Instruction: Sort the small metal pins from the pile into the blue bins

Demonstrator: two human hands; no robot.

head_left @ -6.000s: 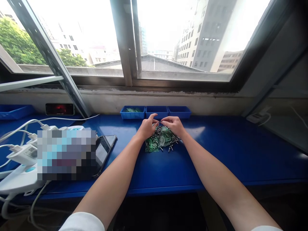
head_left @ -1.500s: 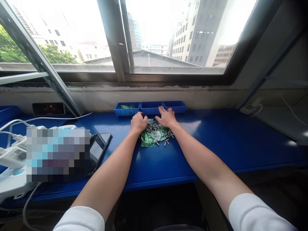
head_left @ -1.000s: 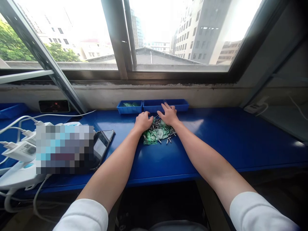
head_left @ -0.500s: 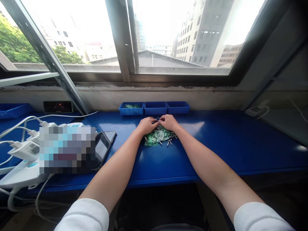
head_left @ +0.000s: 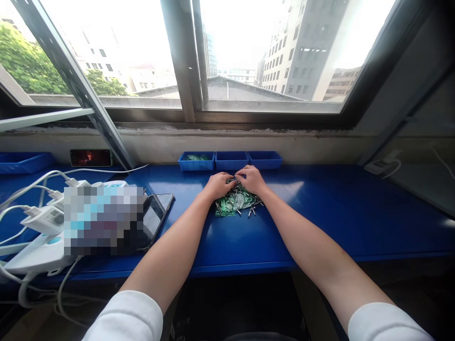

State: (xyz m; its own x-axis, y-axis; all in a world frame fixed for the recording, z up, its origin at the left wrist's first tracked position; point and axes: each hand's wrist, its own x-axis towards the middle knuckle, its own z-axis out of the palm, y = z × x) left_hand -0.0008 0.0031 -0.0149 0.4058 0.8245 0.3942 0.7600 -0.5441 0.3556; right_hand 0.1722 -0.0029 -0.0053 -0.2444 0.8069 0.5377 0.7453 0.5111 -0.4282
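My left hand [head_left: 219, 186] is closed, its thumb and fingers drawn together over the far left side of a pile. Close beside it, my right hand [head_left: 251, 180] is also closed in a pinch, fingertips almost meeting the left ones. What sits between the fingertips is too small to make out. Under both hands lie many small metal pins [head_left: 251, 210], silver and dark, that look like blind rivets. They are heaped on and among clear green-printed plastic bags [head_left: 227, 207]. The hands hide the far part of the heap.
Behind the pile three blue bins stand in a row; the left bin [head_left: 196, 164] holds green bags. Left on the blue table [head_left: 241, 251] are a phone [head_left: 161, 208], a blurred-out patch and a power strip [head_left: 39, 253] with chargers and white cables. Another phone [head_left: 91, 158] leans at the wall.
My hands were spread over the pile with fingers apart, the right one near the bins. Since then they have come together and closed above the heap. The view has shifted slightly.
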